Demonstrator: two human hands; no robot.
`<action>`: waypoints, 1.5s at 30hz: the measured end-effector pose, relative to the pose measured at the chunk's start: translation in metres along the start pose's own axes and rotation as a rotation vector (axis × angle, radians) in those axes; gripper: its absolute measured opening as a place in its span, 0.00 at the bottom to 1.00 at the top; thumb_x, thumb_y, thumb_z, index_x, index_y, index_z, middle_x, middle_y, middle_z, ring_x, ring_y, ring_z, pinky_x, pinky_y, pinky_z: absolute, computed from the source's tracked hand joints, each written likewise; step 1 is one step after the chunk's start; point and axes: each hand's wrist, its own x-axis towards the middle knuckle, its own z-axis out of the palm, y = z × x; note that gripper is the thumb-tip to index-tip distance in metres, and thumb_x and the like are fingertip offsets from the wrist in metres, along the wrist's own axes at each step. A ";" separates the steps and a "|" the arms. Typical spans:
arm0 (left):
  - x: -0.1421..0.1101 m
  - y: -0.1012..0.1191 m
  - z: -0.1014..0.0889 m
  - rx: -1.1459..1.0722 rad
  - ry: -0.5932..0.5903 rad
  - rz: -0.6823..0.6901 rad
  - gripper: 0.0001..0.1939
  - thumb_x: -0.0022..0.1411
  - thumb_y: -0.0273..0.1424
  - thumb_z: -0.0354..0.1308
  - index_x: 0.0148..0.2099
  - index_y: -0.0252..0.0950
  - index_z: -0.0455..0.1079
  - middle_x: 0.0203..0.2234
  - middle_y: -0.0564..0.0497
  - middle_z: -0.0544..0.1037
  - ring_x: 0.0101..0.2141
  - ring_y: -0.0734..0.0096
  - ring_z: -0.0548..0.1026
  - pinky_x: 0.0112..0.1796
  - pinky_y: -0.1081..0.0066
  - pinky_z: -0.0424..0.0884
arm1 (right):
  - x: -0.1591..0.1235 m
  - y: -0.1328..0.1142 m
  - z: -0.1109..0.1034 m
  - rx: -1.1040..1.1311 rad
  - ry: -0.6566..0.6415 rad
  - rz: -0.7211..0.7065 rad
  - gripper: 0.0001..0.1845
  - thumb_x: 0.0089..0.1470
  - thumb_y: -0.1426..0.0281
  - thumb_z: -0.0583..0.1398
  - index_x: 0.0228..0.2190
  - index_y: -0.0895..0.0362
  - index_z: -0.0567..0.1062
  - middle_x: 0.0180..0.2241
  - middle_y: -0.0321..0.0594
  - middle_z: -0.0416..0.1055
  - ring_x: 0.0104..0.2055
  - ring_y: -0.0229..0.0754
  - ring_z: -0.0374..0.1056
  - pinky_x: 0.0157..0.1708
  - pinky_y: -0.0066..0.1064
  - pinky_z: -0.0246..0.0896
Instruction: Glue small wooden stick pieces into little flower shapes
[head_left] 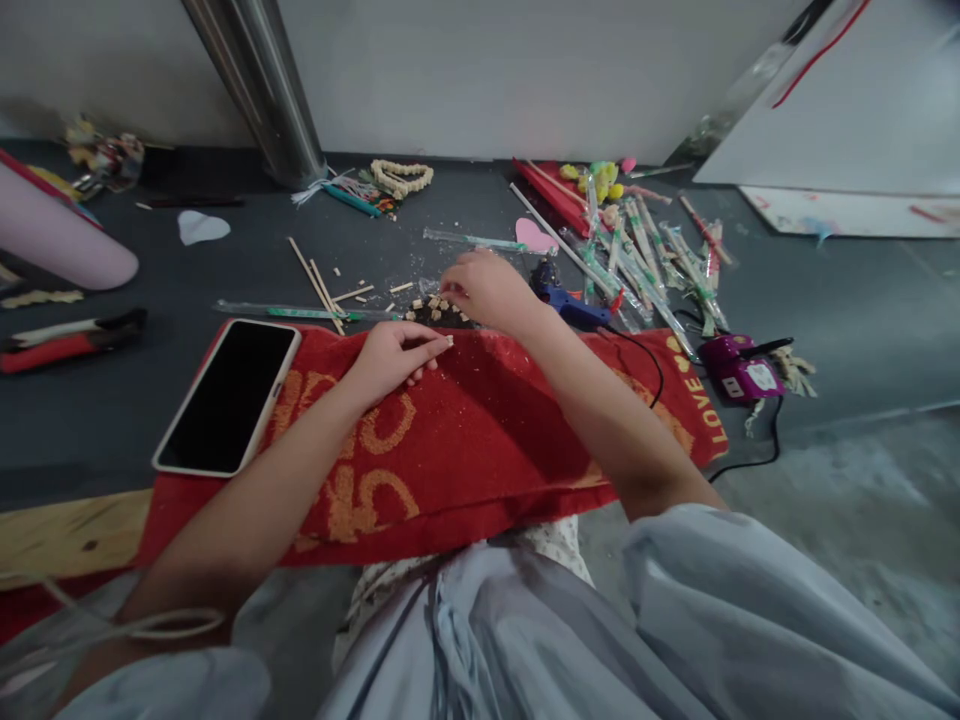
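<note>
pale wood, a tiny blocky bit (449, 342), pinched between thumb and fingertips of my left hand (390, 362), over the far part of the red terry towel with orange lettering (487, 410). grip closed and small. i judge the bit nearly weightless, stiff and dry, not slippery, but apt to chip or ping away if squeezed hard. best hold: opposite flat sides, pads only, an end left free.

it sticks out rightward from my fingertips. too small to read a long axis; it looks about as long as wide. the thin pale wooden sticks (304, 262), far and left of my fingers, are clearer: two of them run from far left to near right.

my right hand (487, 290) bends down at the loose heap of pale wooden chunks (435, 306), just beyond the towel. whether those fingers grip anything, i cannot tell. the blue glue gun (570, 305) lies just right of that hand; the white-edged black phone (229, 400) lies left, on the towel's left end.
</note>
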 end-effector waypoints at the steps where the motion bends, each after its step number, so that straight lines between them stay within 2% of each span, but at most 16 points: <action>1: 0.000 0.000 0.000 0.000 -0.002 0.000 0.11 0.54 0.36 0.68 0.33 0.33 0.77 0.17 0.54 0.73 0.14 0.82 0.64 0.15 0.81 0.59 | 0.005 0.000 0.002 -0.009 -0.016 -0.002 0.16 0.61 0.72 0.53 0.41 0.61 0.80 0.42 0.51 0.77 0.46 0.48 0.68 0.51 0.37 0.57; 6: -0.001 0.001 0.000 0.005 -0.005 -0.005 0.07 0.57 0.32 0.65 0.34 0.32 0.77 0.17 0.54 0.73 0.14 0.83 0.64 0.15 0.81 0.59 | 0.019 0.001 0.006 -0.107 -0.076 -0.022 0.17 0.58 0.75 0.52 0.40 0.64 0.80 0.44 0.54 0.78 0.48 0.49 0.70 0.50 0.37 0.57; 10: -0.001 0.003 0.001 -0.004 0.001 -0.031 0.08 0.57 0.33 0.66 0.34 0.32 0.77 0.17 0.54 0.73 0.14 0.83 0.64 0.15 0.81 0.59 | 0.024 -0.003 0.001 -0.150 -0.095 0.027 0.18 0.56 0.76 0.52 0.39 0.65 0.81 0.42 0.56 0.79 0.46 0.51 0.72 0.46 0.38 0.60; 15: -0.001 0.003 0.002 -0.029 0.015 -0.059 0.07 0.57 0.32 0.66 0.34 0.32 0.77 0.17 0.54 0.73 0.14 0.83 0.64 0.15 0.81 0.59 | 0.030 -0.004 -0.003 -0.135 -0.149 0.068 0.14 0.51 0.76 0.58 0.37 0.64 0.82 0.38 0.55 0.80 0.41 0.50 0.73 0.39 0.36 0.62; 24: -0.002 0.004 0.002 -0.008 0.008 -0.054 0.05 0.60 0.29 0.63 0.34 0.32 0.77 0.17 0.54 0.73 0.14 0.83 0.64 0.15 0.81 0.59 | 0.034 -0.003 0.009 -0.129 -0.057 0.058 0.16 0.51 0.79 0.56 0.38 0.64 0.81 0.36 0.53 0.80 0.44 0.51 0.74 0.44 0.36 0.65; 31: -0.001 0.004 0.003 -0.004 0.002 -0.058 0.06 0.59 0.30 0.64 0.34 0.32 0.77 0.17 0.54 0.73 0.14 0.82 0.64 0.15 0.81 0.59 | 0.037 -0.004 0.008 -0.122 -0.074 0.056 0.15 0.51 0.77 0.57 0.37 0.64 0.82 0.38 0.54 0.80 0.42 0.51 0.73 0.40 0.37 0.63; 38: -0.002 0.004 0.003 0.012 -0.002 -0.056 0.07 0.60 0.31 0.63 0.35 0.31 0.77 0.18 0.54 0.73 0.15 0.83 0.64 0.16 0.81 0.60 | 0.038 -0.008 0.006 -0.129 -0.116 0.023 0.17 0.49 0.79 0.56 0.36 0.63 0.82 0.39 0.54 0.80 0.43 0.51 0.74 0.43 0.37 0.63; 45: -0.002 0.006 0.003 0.045 -0.016 -0.045 0.07 0.61 0.31 0.62 0.35 0.31 0.77 0.18 0.55 0.73 0.15 0.83 0.64 0.17 0.81 0.60 | 0.031 -0.003 0.007 -0.121 -0.112 0.034 0.15 0.50 0.75 0.57 0.36 0.63 0.82 0.38 0.51 0.80 0.43 0.50 0.74 0.43 0.35 0.63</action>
